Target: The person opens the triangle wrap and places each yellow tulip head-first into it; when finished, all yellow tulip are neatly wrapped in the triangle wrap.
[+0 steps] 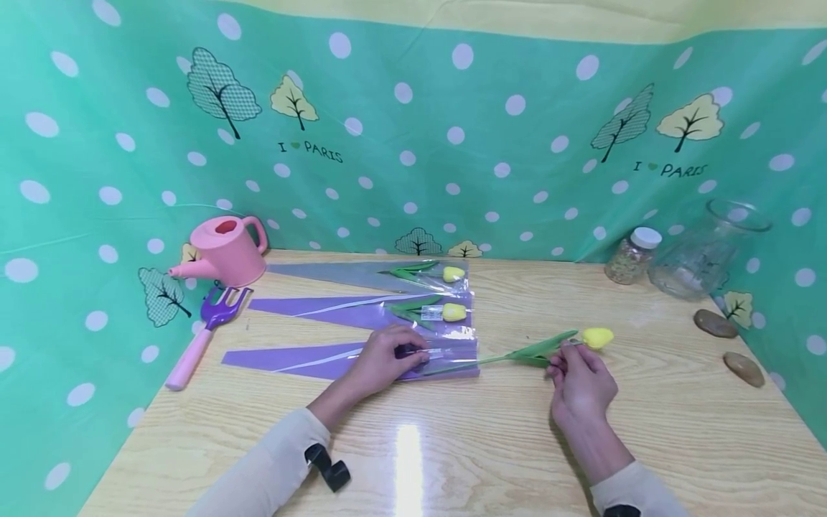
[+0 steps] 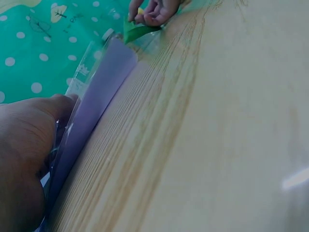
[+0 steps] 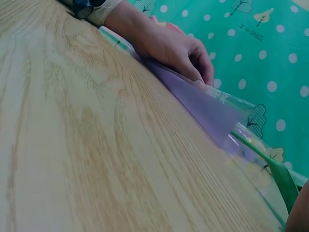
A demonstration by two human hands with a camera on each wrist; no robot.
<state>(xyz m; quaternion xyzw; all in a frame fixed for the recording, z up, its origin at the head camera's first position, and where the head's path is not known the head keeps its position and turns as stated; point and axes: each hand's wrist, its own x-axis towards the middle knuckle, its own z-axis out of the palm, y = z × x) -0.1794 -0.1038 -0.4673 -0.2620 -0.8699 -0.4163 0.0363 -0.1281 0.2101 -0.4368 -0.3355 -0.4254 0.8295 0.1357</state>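
Note:
My right hand pinches a yellow artificial tulip just below its bloom. Its green stem runs left into the wide end of a purple flower sleeve with a clear front. On that nearest sleeve, my left hand grips the film with curled fingers. The left wrist view has the sleeve tilted up beside the left hand. Over in the right wrist view, the left thumb presses at the sleeve's upper edge, and the green stem reaches its mouth.
Behind lie two more sleeves, one purple and one greyish, each holding a yellow tulip. A pink watering can and a purple-and-pink hand fork are left. On the right are a lidded jar, a glass vase and two stones.

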